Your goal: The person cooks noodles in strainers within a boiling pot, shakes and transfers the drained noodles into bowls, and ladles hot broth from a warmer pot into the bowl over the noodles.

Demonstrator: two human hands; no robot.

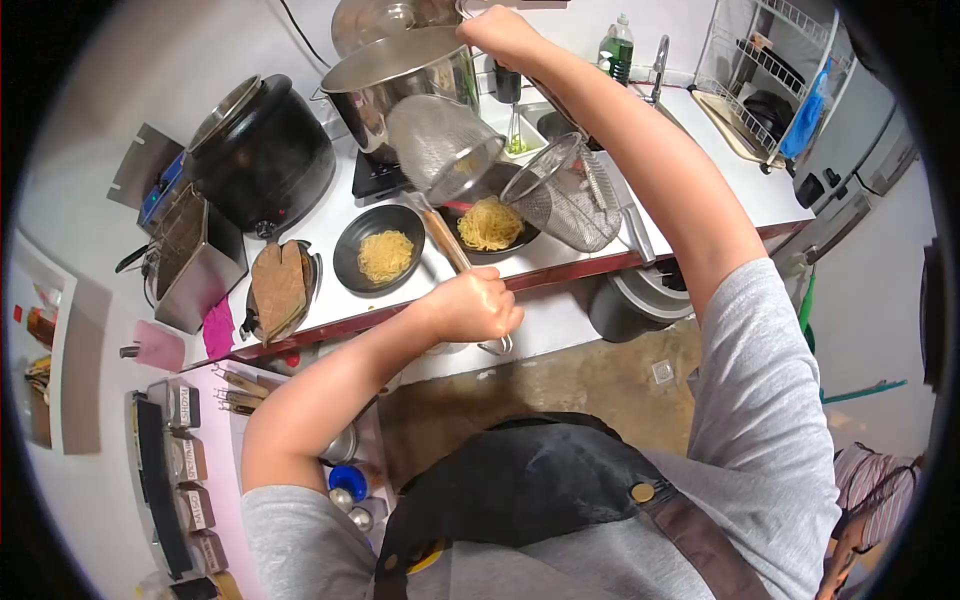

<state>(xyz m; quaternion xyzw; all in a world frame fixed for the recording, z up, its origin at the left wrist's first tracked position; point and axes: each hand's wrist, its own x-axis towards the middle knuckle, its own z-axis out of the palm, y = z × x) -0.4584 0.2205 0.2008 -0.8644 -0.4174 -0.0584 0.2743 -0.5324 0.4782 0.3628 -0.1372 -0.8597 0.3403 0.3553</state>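
Observation:
My left hand (pixel 472 304) is closed around the wooden handle of a mesh noodle strainer (pixel 436 140). Its basket is tipped, mouth down, over a dark bowl (pixel 525 240) that holds yellow noodles (pixel 489 223). My right hand (pixel 505 38) is raised beside the rim of a big steel pot (pixel 350 84), fingers curled. A thin dark handle runs from it along my forearm to a second mesh strainer (pixel 590 218), tilted on the bowl's right side. Left of that bowl, another dark bowl (pixel 347 265) contains a mound of noodles (pixel 385 256).
A black soup warmer (pixel 262 160) and a steel fryer (pixel 190 265) stand on the left. A knife (pixel 638 232) lies near the counter's front edge. Behind are a white tray (pixel 513 150), a green bottle (pixel 620 50) and a faucet (pixel 660 65). A bin (pixel 625 308) stands below.

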